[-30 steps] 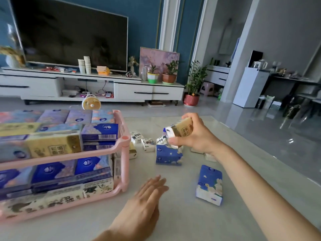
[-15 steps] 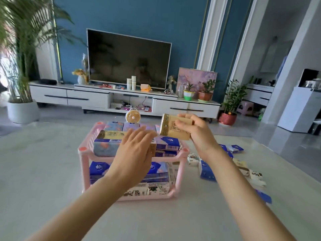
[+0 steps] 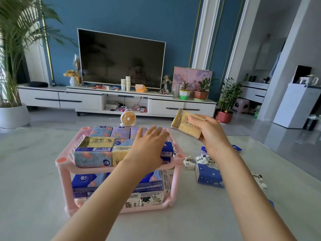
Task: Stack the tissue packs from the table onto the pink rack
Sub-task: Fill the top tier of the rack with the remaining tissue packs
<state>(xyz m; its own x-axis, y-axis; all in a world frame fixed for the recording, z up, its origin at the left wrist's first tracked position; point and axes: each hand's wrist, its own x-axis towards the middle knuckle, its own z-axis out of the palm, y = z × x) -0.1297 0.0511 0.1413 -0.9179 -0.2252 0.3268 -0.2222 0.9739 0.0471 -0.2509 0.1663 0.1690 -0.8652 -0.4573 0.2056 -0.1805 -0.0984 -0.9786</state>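
Right hand (image 3: 213,136) is in the air to the right of the pink rack (image 3: 62,160), grip closed round a yellow tissue pack (image 3: 184,124). The pack is tilted and touches nothing else. Left hand (image 3: 149,146) is palm down over the rack's top tier, fingers straight, grip open and holding nothing; can't tell if it touches the packs below. Top tier holds stacked packs (image 3: 93,153), and the lower tier is full too. Rack stands on the counter (image 3: 34,180). Loose on the counter right of the rack: blue pack (image 3: 208,176), with white printed packs (image 3: 189,162) just beside it. Small fan (image 3: 128,118) sits behind the rack.
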